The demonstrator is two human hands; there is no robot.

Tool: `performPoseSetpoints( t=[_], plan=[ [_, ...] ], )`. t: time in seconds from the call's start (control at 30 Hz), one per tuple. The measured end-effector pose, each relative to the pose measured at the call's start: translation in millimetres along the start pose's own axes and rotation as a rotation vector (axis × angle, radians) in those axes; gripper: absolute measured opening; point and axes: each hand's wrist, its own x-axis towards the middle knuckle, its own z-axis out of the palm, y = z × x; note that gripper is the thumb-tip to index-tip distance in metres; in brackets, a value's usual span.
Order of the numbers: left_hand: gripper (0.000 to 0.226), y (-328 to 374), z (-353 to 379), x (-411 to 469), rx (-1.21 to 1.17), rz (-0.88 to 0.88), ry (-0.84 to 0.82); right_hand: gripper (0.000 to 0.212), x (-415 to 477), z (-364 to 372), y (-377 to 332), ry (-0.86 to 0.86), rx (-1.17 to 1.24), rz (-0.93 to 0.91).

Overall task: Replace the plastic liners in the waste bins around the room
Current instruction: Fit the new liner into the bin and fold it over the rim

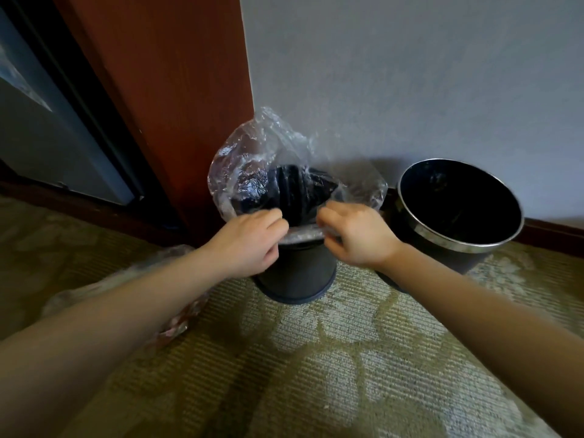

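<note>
From my feed: two bins at the far edge of the carpet, against the pale wall; the nearer one is a small dark bin, standing upright just beside the foot of a red-brown wooden panel.

A clear plastic liner sits in the mouth of that bin; its far side billows up loose and crinkled above the rim, against the panel and wall; its near edge lies over the near rim.

Left hand: at the near rim, left of middle; fingers curled, pinching the liner's edge. Right hand: at the near rim, right of middle; fingers curled down, also pinching the liner's edge; a strip of plastic is stretched between the two hands. Both grips narrow, closed on the film; both a little blurred.

A second bin, black with a bright metal rim, stands to the right of the first, near it but apart, by the dark skirting board; its mouth is turned toward me; inside is dark.

On the carpet to the left, partly under the left forearm, lies a crumpled plastic bag with something reddish in it; I cannot tell what.
</note>
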Motion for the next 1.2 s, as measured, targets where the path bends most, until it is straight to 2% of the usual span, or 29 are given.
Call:
performPoseSetpoints(
  t=[0.07, 0.13, 0.2, 0.27, 0.3, 0.33, 0.37, 0.4, 0.5, 0.53, 0.57, 0.6, 0.67, 0.73, 0.8, 0.9, 0.97, 1.0, 1.1, 1.2],
  plan=[
    [0.003, 5.4, 12.0, -13.2, 0.041, 0.048, 0.015, 0.007, -13.5, 11.2, -5.6, -0.068, -0.022, -0.050],
    [0.013, 9.3, 24.1, -19.9, 0.107, 0.045, -0.057, 0.011, -25.0, 24.8, -7.6, -0.149, -0.027, -0.044],
    [0.017, 9.5, 29.6, -19.6, 0.178, -0.077, -0.355, 0.009, -29.4, 34.4, -6.4, -0.268, -0.053, -0.022],
    [0.024, 7.7, 31.7, -17.3, 0.185, -0.276, -0.714, 0.014, -27.2, 33.1, -6.7, -0.491, -0.090, 0.078],
    [0.029, 7.2, 30.3, -15.7, 0.184, -0.330, -0.839, 0.020, -25.1, 30.6, -5.2, -0.587, -0.099, 0.117],
    [0.030, 7.6, 29.2, -14.1, 0.185, -0.350, -0.893, 0.022, -23.0, 28.2, -5.0, -0.624, -0.106, 0.134],
    [0.030, 8.6, 28.2, -12.0, 0.189, -0.344, -0.877, 0.021, -21.0, 25.3, -7.2, -0.590, -0.090, 0.134],
    [0.027, 10.0, 26.9, -9.1, 0.179, -0.329, -0.788, 0.021, -19.4, 21.6, -10.3, -0.494, -0.066, 0.124],
    [0.017, 16.4, 23.9, -2.2, 0.118, -0.231, -0.304, 0.024, -14.6, 17.9, -14.7, -0.072, -0.008, 0.058],
    [0.015, 17.0, 24.2, -0.3, 0.110, -0.178, -0.147, 0.024, -12.4, 19.1, -13.1, 0.003, -0.025, 0.038],
    [0.023, 14.8, 26.7, 0.9, 0.136, -0.143, -0.059, 0.028, -10.8, 21.6, -10.6, 0.023, -0.058, 0.033],
    [0.037, 11.2, 30.3, 1.5, 0.171, -0.141, -0.076, 0.037, -10.6, 26.0, -7.5, -0.031, -0.090, 0.044],
    [0.063, -0.3, 38.4, -1.5, 0.173, -0.198, -0.279, 0.051, -13.8, 32.6, 1.1, -0.210, -0.130, 0.087],
    [0.075, -13.0, 42.3, -5.9, 0.154, -0.253, -0.427, 0.056, -19.1, 34.4, 10.9, -0.362, -0.126, 0.176],
    [0.085, -23.5, 38.1, -9.7, 0.080, -0.306, -0.434, 0.062, -21.4, 33.7, 18.6, -0.347, -0.047, 0.280],
    [0.082, -27.4, 29.3, -7.9, 0.063, -0.359, -0.210, 0.065, -14.8, 28.0, 15.2, -0.078, 0.086, 0.375],
    [0.063, -22.2, 28.0, 1.5, 0.088, -0.335, 0.013, 0.054, -6.1, 27.1, 6.3, 0.095, 0.193, 0.450],
    [0.053, -19.3, 28.0, 8.8, 0.084, -0.328, 0.115, 0.050, -0.5, 27.7, 2.4, 0.130, 0.257, 0.493],
    [0.036, -16.6, 26.9, 34.5, 0.098, -0.368, 0.264, 0.058, 16.6, 33.7, 0.2, 0.101, 0.305, 0.518],
    [0.043, -28.7, 22.0, 57.8, 0.103, -0.499, 0.225, 0.069, 35.8, 33.8, 10.2, 0.023, 0.155, 0.518]
  ],
)
